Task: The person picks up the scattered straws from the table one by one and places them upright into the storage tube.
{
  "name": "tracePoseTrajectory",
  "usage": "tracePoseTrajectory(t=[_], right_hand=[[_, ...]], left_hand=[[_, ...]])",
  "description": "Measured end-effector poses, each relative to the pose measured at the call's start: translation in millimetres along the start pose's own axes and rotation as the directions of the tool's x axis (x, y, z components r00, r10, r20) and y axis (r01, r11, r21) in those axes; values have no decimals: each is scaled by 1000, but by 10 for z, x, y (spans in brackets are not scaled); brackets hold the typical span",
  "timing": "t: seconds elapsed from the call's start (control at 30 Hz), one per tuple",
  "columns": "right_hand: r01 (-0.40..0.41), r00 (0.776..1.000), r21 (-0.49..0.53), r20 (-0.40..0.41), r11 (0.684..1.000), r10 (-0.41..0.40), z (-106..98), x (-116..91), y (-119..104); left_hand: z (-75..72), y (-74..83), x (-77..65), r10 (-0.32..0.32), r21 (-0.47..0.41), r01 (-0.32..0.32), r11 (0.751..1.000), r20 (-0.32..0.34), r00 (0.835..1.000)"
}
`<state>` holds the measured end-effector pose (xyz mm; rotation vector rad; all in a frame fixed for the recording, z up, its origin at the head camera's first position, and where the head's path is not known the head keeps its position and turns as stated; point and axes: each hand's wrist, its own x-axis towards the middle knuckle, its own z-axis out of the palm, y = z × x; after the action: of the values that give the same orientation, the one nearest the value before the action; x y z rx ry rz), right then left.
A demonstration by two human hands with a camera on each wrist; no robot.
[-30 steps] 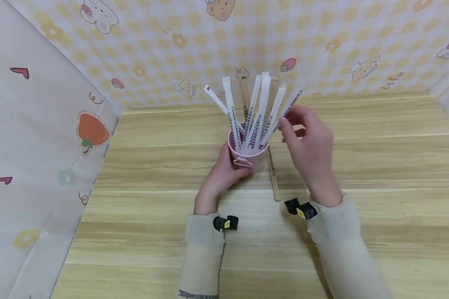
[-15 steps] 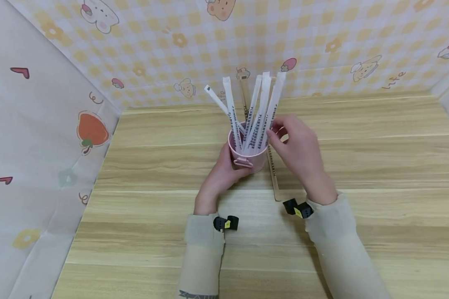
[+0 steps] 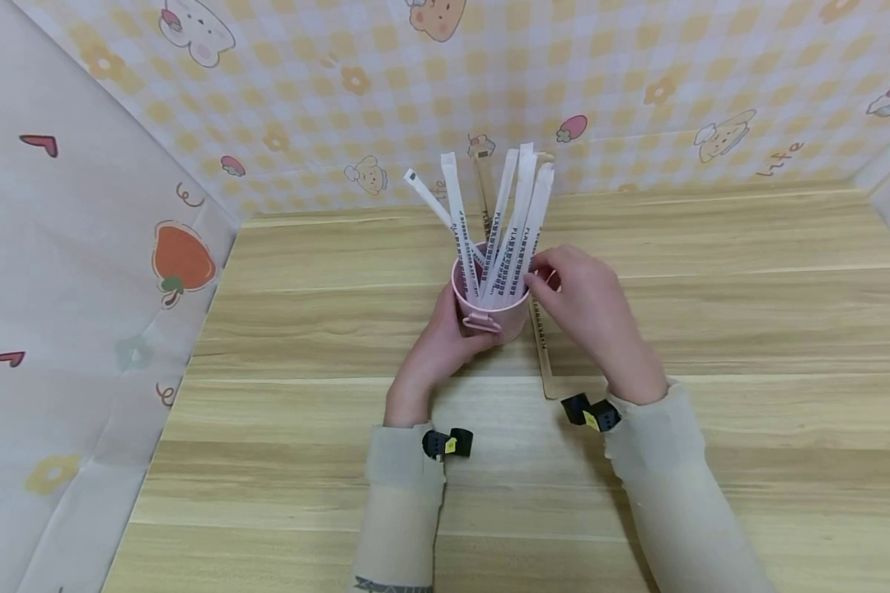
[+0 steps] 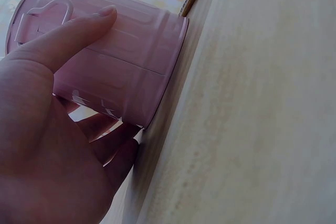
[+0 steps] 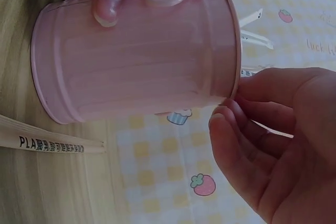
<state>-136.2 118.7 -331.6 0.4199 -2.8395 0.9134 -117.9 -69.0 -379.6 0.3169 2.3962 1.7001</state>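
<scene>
A small pink metal bucket [image 3: 517, 323] stands upright on the wooden table and holds several white paper-wrapped straws [image 3: 456, 222]. My left hand [image 3: 445, 347] grips it from the left, the thumb across its front below a wire handle [image 4: 44, 17]. At the right side of the rim, my right hand [image 3: 589, 305] pinches a white wrapped straw [image 3: 540, 202] that leans inside; its fingertips [image 5: 223, 116] touch the rim, and the pinched part is largely hidden. A brown paper-wrapped straw [image 3: 541, 354] lies on the table just right of the bucket.
A brown wrapped straw [image 3: 484, 181] also shows behind the white ones. The wooden table [image 3: 304, 329] meets a yellow checked backdrop [image 3: 304, 107] at its back edge. A pale printed sheet [image 3: 81, 272] rises on the left.
My right hand has brought its white straw left to the bucket and lowered it among the others, the hand sinking to the rim. The left hand and bucket have stayed put.
</scene>
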Motion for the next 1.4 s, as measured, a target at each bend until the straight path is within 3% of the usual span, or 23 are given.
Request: tracePoseTrajectory(t=[0.33,0.5,0.6,0.73,0.93,1.23,1.4], right_hand=[[-32,999,5,-14,999,32,-59,-11,69],[-85,993,-21,75,996,86,-18,16,136],[-143,968,-54,198,988,151,32,31,173],[-217,914,-103,327,971,239,102,35,206],[-247,878,-154,383,957,288,201,4,269],[-248,872,-168,391,954,296,356,-2,365],[-227,885,-177,373,958,278,390,-9,372]], left_hand=[[-3,-20,16,36,-30,-36,999,3,999],[-4,-24,10,22,-26,-22,999,2,1000],[-4,-27,7,21,-28,-21,999,4,1000],[-3,-34,8,26,-35,-26,999,5,1000],[-4,-32,25,44,-62,-43,997,18,999],[4,-33,39,56,-60,-54,997,27,998],[2,-46,28,49,-50,-48,998,9,999]])
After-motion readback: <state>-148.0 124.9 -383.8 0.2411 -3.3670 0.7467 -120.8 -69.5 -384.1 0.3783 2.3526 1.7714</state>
